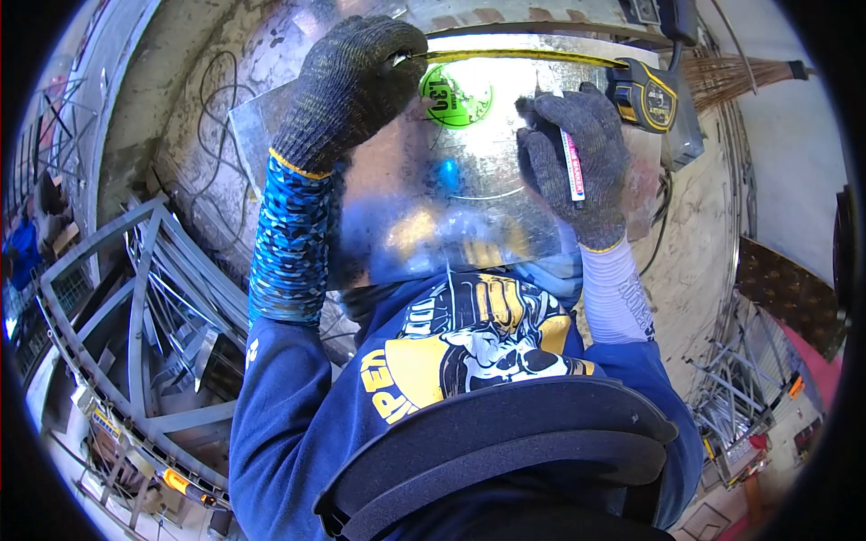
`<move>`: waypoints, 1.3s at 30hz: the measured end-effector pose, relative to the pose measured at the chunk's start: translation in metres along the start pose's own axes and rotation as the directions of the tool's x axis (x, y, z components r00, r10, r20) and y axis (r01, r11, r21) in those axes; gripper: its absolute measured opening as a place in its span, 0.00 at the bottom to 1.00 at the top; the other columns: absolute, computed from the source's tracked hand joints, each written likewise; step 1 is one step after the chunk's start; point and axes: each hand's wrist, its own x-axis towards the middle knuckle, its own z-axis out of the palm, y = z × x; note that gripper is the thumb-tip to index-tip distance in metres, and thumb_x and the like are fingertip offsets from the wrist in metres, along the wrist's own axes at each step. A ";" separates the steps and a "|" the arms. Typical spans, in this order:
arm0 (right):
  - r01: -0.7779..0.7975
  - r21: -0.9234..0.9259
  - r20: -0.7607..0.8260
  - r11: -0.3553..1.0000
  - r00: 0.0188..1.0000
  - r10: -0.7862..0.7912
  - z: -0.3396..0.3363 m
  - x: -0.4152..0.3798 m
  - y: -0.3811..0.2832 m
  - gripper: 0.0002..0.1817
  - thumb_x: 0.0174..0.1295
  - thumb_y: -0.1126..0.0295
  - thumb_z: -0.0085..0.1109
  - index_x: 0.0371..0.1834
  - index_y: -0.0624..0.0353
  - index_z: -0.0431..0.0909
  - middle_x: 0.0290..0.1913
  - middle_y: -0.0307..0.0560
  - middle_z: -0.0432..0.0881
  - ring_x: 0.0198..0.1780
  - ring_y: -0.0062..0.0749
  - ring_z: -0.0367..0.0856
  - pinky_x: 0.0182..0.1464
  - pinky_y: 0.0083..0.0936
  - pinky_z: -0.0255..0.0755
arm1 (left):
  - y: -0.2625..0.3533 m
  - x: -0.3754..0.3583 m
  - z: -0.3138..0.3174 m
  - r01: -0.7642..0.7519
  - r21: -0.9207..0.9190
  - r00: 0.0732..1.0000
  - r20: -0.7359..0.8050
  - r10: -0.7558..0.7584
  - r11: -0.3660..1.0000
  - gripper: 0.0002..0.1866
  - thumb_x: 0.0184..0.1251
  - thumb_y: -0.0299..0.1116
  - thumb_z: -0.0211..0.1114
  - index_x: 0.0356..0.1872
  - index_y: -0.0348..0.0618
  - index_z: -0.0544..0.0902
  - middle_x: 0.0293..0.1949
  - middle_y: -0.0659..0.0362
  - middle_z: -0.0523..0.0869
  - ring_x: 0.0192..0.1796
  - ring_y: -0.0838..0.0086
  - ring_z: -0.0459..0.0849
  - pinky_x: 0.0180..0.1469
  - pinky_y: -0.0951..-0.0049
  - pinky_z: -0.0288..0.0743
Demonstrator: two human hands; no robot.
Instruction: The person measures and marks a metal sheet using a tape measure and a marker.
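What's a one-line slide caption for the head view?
Gloved left hand pins yellow tape measure blade on shiny sheet metal; right hand holds white marker.

Tape measure (645,95) lies on metal sheet (424,216), right of sticker (454,96).

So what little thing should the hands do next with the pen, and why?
Probably bring the marker tip down onto the metal sheet beside the tape measure blade and make a small mark. The left hand pins the blade's end at the sheet's edge, the blade lies stretched across to its case, and the right hand holds the marker just below it.
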 end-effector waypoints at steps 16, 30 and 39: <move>-0.041 -0.013 0.063 0.999 0.997 0.041 0.004 -0.001 0.003 0.22 0.54 0.69 0.73 0.55 0.48 0.85 0.48 0.44 0.87 0.55 0.47 0.84 0.69 0.51 0.70 | 0.002 0.001 0.002 0.034 0.000 0.999 -0.011 -0.034 0.999 0.06 0.62 0.29 0.74 0.38 0.43 0.88 0.36 0.49 0.89 0.39 0.52 0.88 0.44 0.58 0.83; 0.004 -0.009 0.027 1.000 1.000 -0.004 0.011 -0.001 0.007 0.22 0.56 0.70 0.71 0.57 0.47 0.85 0.53 0.46 0.87 0.59 0.47 0.83 0.72 0.51 0.68 | 0.001 0.001 0.001 0.101 0.075 0.990 0.088 -0.107 0.992 0.11 0.66 0.33 0.68 0.44 0.38 0.88 0.42 0.46 0.90 0.46 0.52 0.89 0.51 0.59 0.84; 0.039 -0.030 0.137 0.999 0.990 -0.034 0.010 0.004 0.011 0.21 0.56 0.70 0.70 0.55 0.45 0.85 0.54 0.46 0.88 0.61 0.47 0.82 0.75 0.54 0.63 | -0.004 0.019 -0.011 0.181 0.020 0.960 0.212 -0.181 0.983 0.12 0.69 0.37 0.70 0.47 0.42 0.88 0.36 0.51 0.89 0.40 0.61 0.88 0.46 0.63 0.83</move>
